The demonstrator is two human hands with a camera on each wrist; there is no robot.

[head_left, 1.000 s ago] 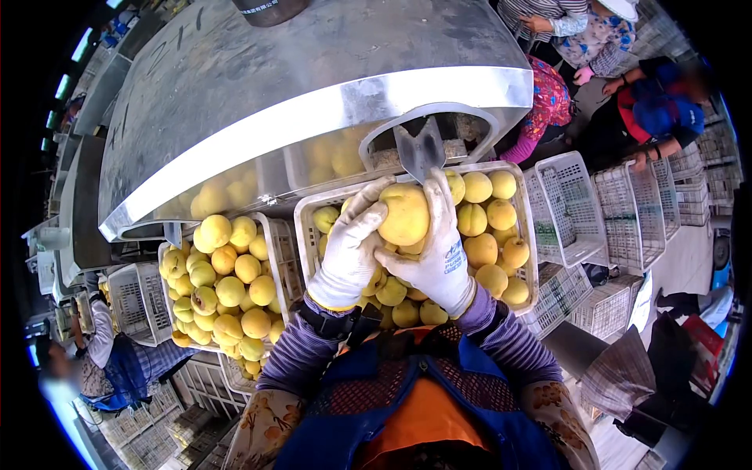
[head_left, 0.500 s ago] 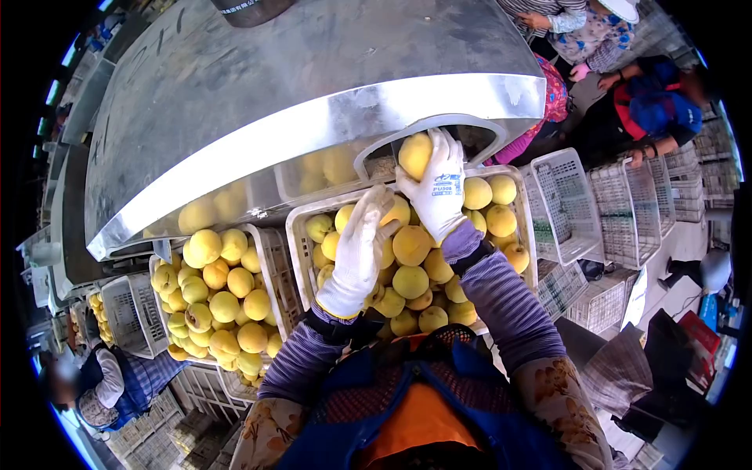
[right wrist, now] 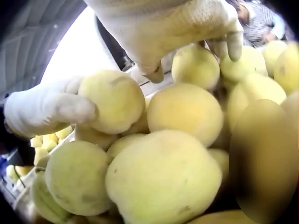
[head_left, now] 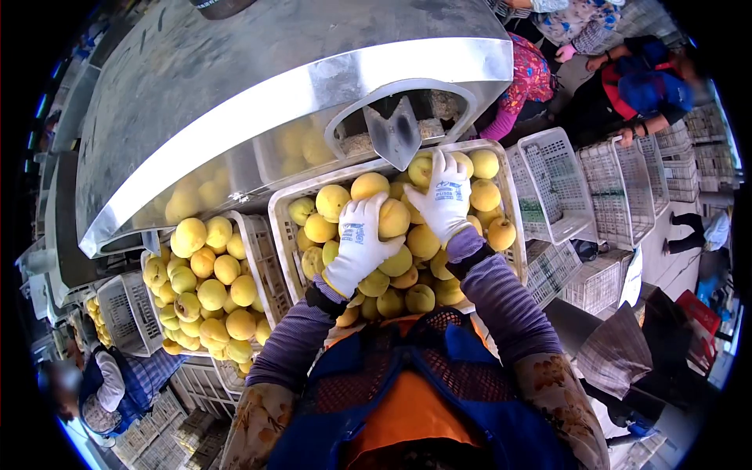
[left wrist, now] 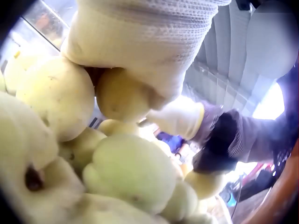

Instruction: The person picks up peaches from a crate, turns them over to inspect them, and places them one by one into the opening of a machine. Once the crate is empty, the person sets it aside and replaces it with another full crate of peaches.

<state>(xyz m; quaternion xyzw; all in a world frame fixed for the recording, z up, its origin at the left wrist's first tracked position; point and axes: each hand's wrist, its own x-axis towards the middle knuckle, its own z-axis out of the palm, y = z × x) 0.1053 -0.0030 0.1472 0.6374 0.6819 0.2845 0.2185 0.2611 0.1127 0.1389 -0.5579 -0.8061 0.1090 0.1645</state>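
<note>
In the head view, a white plastic crate (head_left: 280,235) full of yellow peaches stands below a metal machine. My gloved left hand (head_left: 359,241) grips a yellow peach (head_left: 394,218) between thumb and fingers, low over the pile; the right wrist view shows that peach (right wrist: 114,100) with the left thumb along its side. To the right, my gloved right hand (head_left: 446,200) lies over the pile with thumb and fingers spread. In the right wrist view, its thumb and fingers straddle another peach (right wrist: 195,67), with a gap beside the thumb.
A pointed metal piece (head_left: 394,135) sticks out of the machine's rounded opening, just beyond the crate. Another crate of peaches (head_left: 211,294) stands at left. White crates (head_left: 556,188) line the right side, with people beyond. Another person (head_left: 110,384) is at far left.
Both hands held a large peach near the metal piece; then the right hand carried it to the machine's opening. Now the right hand is back over the crate without it, and the left grips a peach.
</note>
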